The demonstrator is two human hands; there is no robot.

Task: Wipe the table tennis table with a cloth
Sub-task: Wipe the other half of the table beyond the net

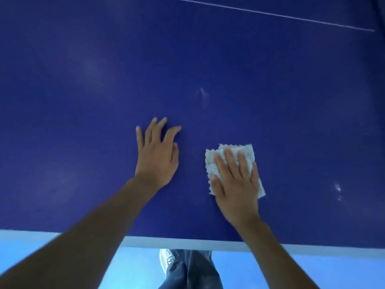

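Note:
The dark blue table tennis table (pixel 104 90) fills most of the head view. A small folded white cloth (pixel 212 163) lies on it, right of centre and near the front edge. My right hand (pixel 235 182) presses flat on the cloth with straight fingers and covers most of it. My left hand (pixel 156 155) rests on the bare table surface just left of the cloth, fingers spread and fingertips touching the top.
The table's white front edge band (pixel 166 241) runs across the bottom. A thin white line (pixel 270 13) crosses the far top right. Faint pale smudges (pixel 337 187) mark the surface at the right. Below the edge are light blue floor (pixel 135 268), my trouser legs and a shoe.

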